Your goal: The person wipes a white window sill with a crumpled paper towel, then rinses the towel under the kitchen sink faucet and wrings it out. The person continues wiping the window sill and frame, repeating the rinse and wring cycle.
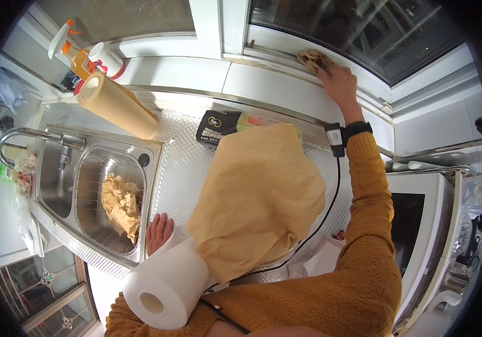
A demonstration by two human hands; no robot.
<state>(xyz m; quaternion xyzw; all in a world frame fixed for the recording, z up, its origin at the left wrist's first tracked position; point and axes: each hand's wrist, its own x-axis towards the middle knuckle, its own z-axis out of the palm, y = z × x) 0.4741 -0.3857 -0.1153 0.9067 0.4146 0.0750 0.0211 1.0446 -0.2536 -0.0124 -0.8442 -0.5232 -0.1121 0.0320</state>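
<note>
At the upper right, my right hand [342, 87] presses a crumpled, dirty brown paper wad [315, 61] against the lower track of the white window frame [278, 40]. My left hand [159, 233] rests on the counter beside the sink's right rim, its fingers showing and the rest hidden behind a large white paper roll [169, 280]. A big sheet of brown paper [262, 193] covers something in the middle of the counter. Behind it lies a black and green package [217, 126]. Crumpled brown paper [121, 206] lies in the wire basket in the sink.
A roll of brown paper [116, 105] leans near the sill at the left, by an orange spray bottle [78, 61] and a white tub [107, 60]. The faucet [34, 135] arches over the steel sink [152, 185]. A black cable [329, 206] runs from my right wrist. A white appliance [417, 210] stands at the right.
</note>
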